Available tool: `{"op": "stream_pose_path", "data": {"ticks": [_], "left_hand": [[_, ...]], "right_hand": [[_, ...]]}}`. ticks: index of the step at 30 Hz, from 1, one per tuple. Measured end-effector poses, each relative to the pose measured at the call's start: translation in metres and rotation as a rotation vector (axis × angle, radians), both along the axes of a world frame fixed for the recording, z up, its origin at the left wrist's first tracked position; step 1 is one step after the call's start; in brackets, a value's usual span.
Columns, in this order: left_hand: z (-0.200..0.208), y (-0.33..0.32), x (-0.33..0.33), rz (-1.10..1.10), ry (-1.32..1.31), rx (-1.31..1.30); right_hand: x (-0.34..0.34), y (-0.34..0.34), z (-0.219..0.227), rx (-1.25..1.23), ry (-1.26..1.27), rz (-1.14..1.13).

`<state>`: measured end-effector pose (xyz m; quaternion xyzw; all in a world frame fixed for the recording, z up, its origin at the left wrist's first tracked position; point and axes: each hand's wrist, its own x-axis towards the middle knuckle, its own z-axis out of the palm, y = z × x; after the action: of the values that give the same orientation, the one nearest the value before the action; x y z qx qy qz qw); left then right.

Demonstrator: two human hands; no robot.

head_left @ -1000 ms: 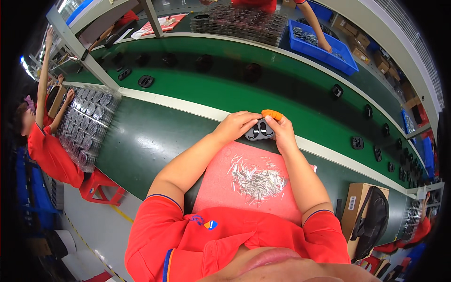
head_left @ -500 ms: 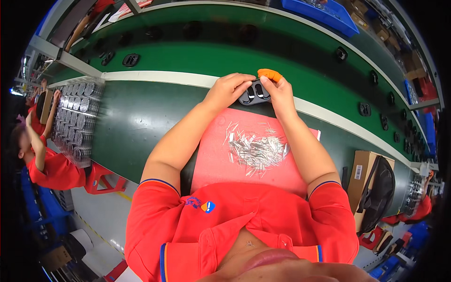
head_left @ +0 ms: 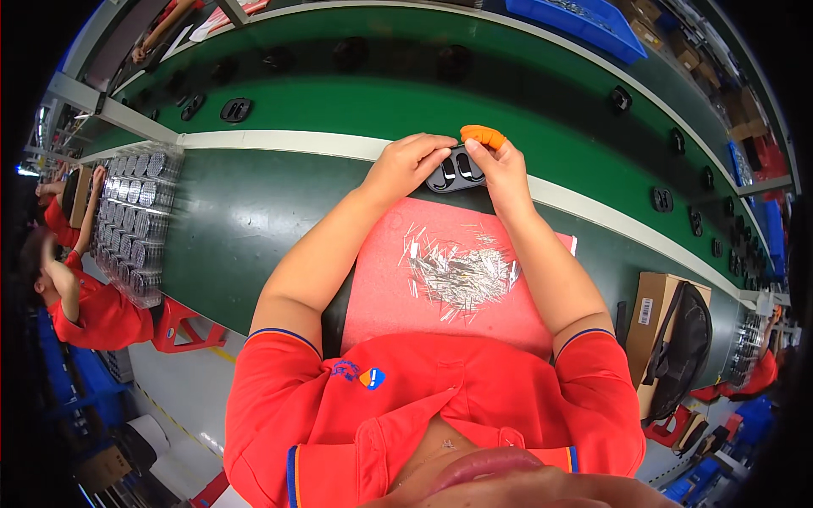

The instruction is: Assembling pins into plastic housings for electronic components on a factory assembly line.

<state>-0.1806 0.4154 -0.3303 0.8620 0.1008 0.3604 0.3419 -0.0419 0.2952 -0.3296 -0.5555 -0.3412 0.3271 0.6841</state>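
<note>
At the far edge of the table, a black plastic part with rounded ends and two oval recesses (head_left: 455,179) is held between my two hands. My left hand (head_left: 409,167) grips its left end, fingers pressed together along the upper edge. Around the right end my right hand (head_left: 503,172) is closed, its thumb by the top edge. An orange finger cot (head_left: 483,136) covers a finger of that hand. Below the part lies a pink foam mat (head_left: 378,292) with a loose heap of thin silvery metal strips (head_left: 464,275). Anything tiny between my fingertips is hidden.
Beyond the pale rail runs a green conveyor belt (head_left: 339,106) carrying similar black parts (head_left: 236,109). Stacked clear trays (head_left: 140,212) stand at left, near a co-worker in red (head_left: 97,309). A cardboard box (head_left: 648,313) and black bag (head_left: 684,343) sit at right.
Both hands keep their hold on the black part, which has shifted very slightly left. Parts on the belt have moved slightly.
</note>
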Motion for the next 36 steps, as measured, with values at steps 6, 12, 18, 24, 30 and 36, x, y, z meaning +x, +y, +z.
{"op": "stream_pose_path", "data": {"ticks": [6, 12, 18, 24, 30, 36], "left_hand": [[-0.002, 0.000, 0.000, 0.008, 0.033, -0.008], [-0.007, 0.005, -0.001, -0.013, 0.068, -0.047], [-0.003, 0.002, 0.003, -0.082, 0.136, -0.222], [-0.003, 0.039, -0.002, 0.083, 0.068, -0.079], [-0.015, 0.100, -0.031, 0.547, -0.006, -0.200], [-0.031, 0.120, -0.035, 0.612, 0.147, -0.206]], "right_hand": [[-0.001, 0.002, -0.004, -0.038, 0.114, 0.013], [-0.007, 0.006, -0.007, -0.007, 0.058, 0.008], [0.001, 0.006, 0.005, -0.103, -0.018, 0.120], [0.010, -0.003, 0.019, -0.180, -0.250, 0.015], [-0.004, -0.038, 0.057, -0.297, -1.230, 0.600], [-0.030, -0.035, 0.041, -0.370, -1.489, 0.448]]}}
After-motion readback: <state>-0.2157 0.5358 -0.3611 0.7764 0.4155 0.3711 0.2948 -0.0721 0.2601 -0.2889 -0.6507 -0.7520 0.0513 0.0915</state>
